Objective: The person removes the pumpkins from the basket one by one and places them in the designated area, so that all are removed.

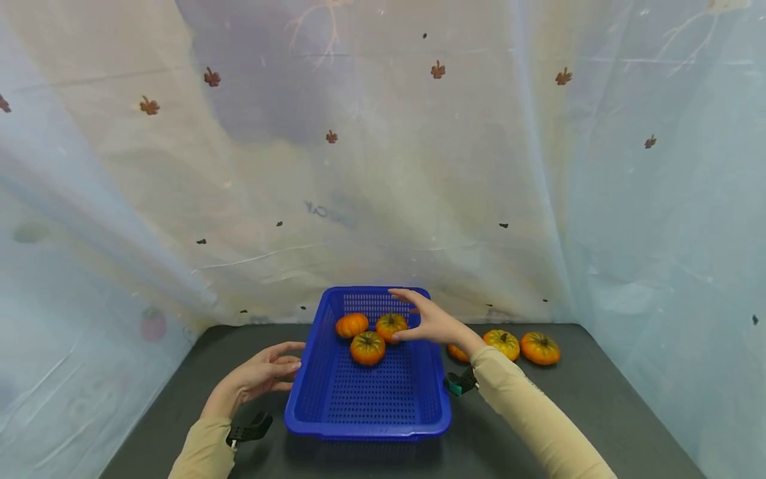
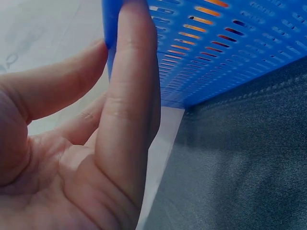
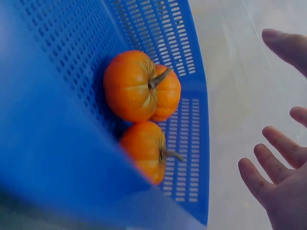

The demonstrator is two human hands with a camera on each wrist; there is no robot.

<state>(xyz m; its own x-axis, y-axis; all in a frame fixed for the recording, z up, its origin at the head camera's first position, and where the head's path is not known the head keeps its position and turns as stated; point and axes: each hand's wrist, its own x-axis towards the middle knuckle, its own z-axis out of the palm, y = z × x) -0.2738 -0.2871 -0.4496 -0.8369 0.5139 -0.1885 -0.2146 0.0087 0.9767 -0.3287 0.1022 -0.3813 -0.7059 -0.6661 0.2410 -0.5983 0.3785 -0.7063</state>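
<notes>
A blue plastic basket [image 1: 371,426] with slotted walls stands on the dark table. Three small orange pumpkins lie towards its far end: one at the back left [image 1: 352,325], one at the back right [image 1: 390,326] and one in front [image 1: 368,348]. My left hand [image 1: 260,376] is at the basket's left side, its extended fingers touching the rim from outside; in the left wrist view a finger [image 2: 129,86] lies along the slotted wall. Above the basket's right side, my right hand [image 1: 427,320] has thumb and fingers spread apart, with nothing between them.
On the table right of the basket are three more pumpkins: one partly hidden by my right wrist [image 1: 457,352], one beside it [image 1: 503,344] and one farther right [image 1: 540,348]. A pale plastic sheet [image 1: 383,199] with leaf shapes hangs behind the table and along both sides.
</notes>
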